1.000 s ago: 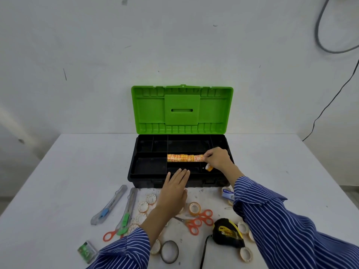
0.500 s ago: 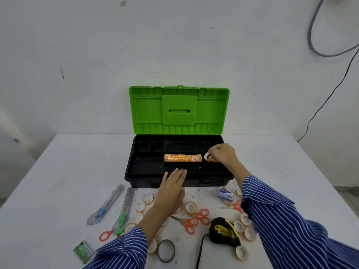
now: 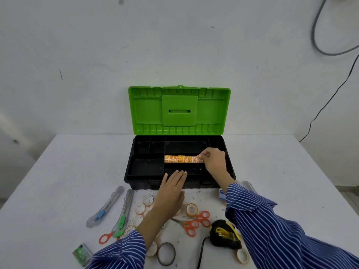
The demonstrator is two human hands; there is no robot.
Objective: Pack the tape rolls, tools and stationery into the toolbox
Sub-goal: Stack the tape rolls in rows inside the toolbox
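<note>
My right hand (image 3: pixel 213 162) pinches a small tape roll against the right end of the orange-printed row of rolls (image 3: pixel 182 159) in the black plastic toolbox (image 3: pixel 136 177) — left hand (image 3: pixel 171 191) flat, holding nothing — next, I judge, fetching another glossy roll (image 3: pixel 192 210) from the near table.

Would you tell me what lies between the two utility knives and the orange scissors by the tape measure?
In the head view: loose tape rolls and the left hand.
</note>
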